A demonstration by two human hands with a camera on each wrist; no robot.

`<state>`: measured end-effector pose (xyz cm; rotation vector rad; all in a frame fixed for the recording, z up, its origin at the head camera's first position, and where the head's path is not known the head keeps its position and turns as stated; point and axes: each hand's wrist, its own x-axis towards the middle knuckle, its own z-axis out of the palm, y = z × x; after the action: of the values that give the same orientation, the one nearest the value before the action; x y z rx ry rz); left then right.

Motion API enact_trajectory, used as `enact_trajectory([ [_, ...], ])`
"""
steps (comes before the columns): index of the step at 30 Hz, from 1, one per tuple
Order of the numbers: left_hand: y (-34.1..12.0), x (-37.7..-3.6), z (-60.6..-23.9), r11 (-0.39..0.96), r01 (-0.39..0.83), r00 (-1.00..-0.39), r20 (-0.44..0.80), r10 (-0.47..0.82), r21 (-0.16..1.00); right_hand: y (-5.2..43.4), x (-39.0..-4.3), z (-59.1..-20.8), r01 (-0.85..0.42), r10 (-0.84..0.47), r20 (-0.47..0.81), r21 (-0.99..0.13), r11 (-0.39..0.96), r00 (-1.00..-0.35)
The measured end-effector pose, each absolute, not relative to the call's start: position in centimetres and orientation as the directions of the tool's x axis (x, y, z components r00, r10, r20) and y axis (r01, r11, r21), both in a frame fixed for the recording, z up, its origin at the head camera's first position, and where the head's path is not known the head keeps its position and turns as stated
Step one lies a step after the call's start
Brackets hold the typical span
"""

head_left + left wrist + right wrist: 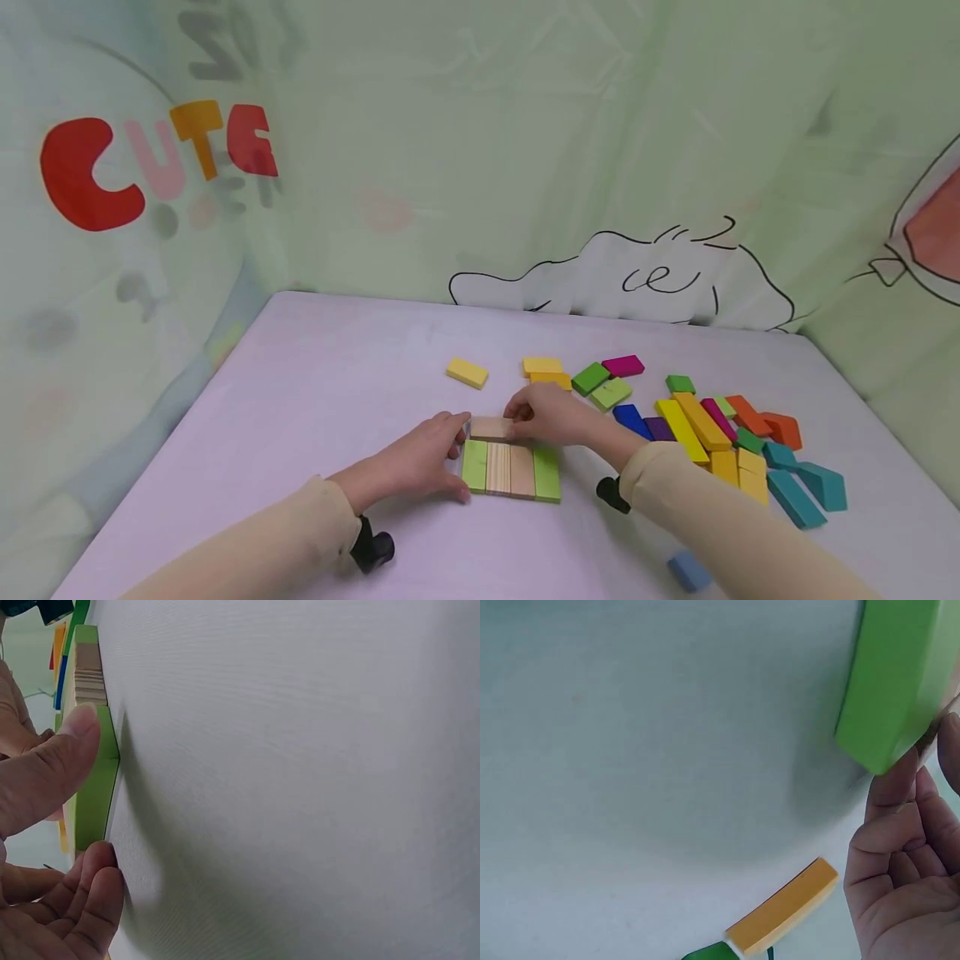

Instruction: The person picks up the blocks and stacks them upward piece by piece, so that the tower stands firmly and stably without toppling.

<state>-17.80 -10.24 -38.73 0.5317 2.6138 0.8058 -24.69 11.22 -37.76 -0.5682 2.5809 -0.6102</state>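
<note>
Right at the grip — pinching one end of a plain wooden block with the right hand. Just nearside of that, got a flat row of green and plain blocks. Left of it, resting the left hand by the row's edge, fingers uncurled. Far up-left — can read "CUT" plus a fourth letter, probably E, on the fabric.

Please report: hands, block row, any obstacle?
Left hand at block row's left edge. Right hand pinches plain wooden block at row's far edge. Loose blocks apart, seemingly clear.
</note>
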Motion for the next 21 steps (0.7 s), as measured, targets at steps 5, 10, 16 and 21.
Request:
enact_trajectory([
  [5, -10.17, -18.13, -38.36, 0.765, 0.241, -0.859, -0.236, 0.455, 0.597, 10.91, -24.57, -37.77, -0.293, -0.491, -0.309, -0.511, 0.808, -0.815],
  [10, -10.17, -18.40, -38.36, 0.762, 0.227, -0.855, -0.251, 0.454, 0.607, 10.71, -24.26, -37.59, -0.272, -0.480, -0.319, -0.521, 0.809, -0.817],
  [16, -10.14, -18.46, -38.30, 0.761, 0.225, -0.856, -0.250, 0.453, 0.608, 10.74, -24.12, -37.59, -0.282, -0.484, -0.310, -0.518, 0.807, -0.818],
  [21, -10.10, -18.46, -38.20, 0.764, 0.228, -0.854, -0.252, 0.454, 0.603, 10.93, -24.11, -37.49, -0.294, -0.498, -0.310, -0.519, 0.802, -0.810],
])
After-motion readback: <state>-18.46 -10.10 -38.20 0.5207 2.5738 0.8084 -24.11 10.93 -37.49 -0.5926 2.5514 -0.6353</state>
